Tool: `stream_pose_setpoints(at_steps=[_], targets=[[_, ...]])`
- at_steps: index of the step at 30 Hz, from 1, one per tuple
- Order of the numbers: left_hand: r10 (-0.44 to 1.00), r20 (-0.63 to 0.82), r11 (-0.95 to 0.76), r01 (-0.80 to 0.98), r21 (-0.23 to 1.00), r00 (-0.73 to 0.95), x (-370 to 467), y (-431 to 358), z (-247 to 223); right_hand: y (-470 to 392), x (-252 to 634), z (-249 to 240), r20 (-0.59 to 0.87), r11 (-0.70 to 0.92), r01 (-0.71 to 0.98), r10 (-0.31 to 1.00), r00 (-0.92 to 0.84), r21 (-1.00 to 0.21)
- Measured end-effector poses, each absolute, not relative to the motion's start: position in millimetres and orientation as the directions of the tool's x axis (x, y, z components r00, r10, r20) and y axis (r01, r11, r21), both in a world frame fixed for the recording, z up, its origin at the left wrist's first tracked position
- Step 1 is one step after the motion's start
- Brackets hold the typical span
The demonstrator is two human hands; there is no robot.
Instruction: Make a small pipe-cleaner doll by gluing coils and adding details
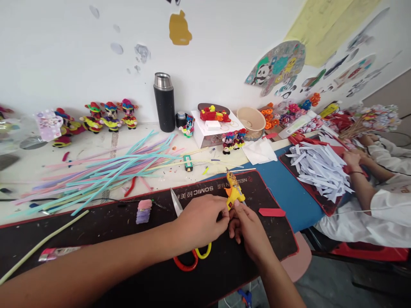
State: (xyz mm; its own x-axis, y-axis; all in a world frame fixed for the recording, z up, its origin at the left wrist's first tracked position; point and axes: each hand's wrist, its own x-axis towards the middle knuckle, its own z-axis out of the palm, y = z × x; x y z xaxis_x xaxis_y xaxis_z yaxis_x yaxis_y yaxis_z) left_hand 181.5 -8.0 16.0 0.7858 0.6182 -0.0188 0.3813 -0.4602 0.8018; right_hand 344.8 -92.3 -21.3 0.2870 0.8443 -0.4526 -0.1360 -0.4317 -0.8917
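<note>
My left hand [204,220] reaches across the dark mat [112,273], its fingers pinched together beside the yellow glue gun [234,192]; whatever they hold is too small to make out. Right at the glue gun's lower end is my right hand [248,229], thumb and forefinger against its yellow body, the other fingers curled below. The gun's nozzle points away toward the wall. Scissors [186,262] with red and yellow handles lie partly under my left hand. A pink and purple fuzzy piece [144,211] rests left of them, and a red strip [272,212] lies to the right.
Pastel fuzzy stems [118,171] spread over the white table at left. Behind stand a black bottle [164,102], small figures [111,116], a white box [213,130] and a bowl [251,119]. At right, another person's hands [353,160] are near white paper strips [321,171].
</note>
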Motion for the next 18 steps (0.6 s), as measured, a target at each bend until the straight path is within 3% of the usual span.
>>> stream_pose_setpoints(at_steps=[7, 18], targets=[[0.595, 0.057, -0.448, 0.273, 0.851, 0.802, 165.9, -42.3, 18.4, -101.5, 338.8, -27.0, -0.388, -0.359, -0.15, 0.822, 0.417, -0.921], [0.628, 0.092, -0.36, 0.184, 0.915, 0.773, 115.9, -52.4, 17.0, -97.6, 324.5, -37.0, -0.324, -0.335, -0.018, 0.896, 0.304, -0.942]])
